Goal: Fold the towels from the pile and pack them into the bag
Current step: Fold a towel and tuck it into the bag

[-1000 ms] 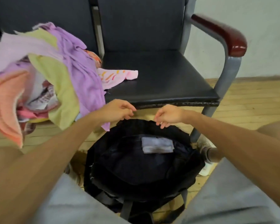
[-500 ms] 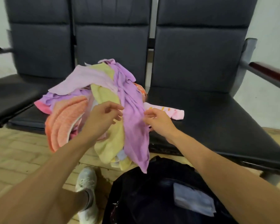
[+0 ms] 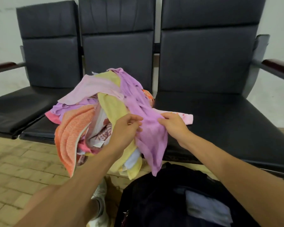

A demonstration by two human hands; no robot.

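Both arms reach forward (forearms bare); left hand and right hand pinch the purple towel.

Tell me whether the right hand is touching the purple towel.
Touching. The head view shows the right hand pinching the purple towel at its upper edge.

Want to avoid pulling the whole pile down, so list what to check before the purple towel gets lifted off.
1. Left hand pinches the purple towel: ok.
2. Right hand pinches it too: ok.
3. Purple towel free of the pile: not ok; its upper part drapes over the top, beside the yellow towel.
4. Pile steady: cannot tell; the orange towel hangs over the seat edge.
5. Bag open below: ok.
6. Bare seat to fold on: ok, at the right.
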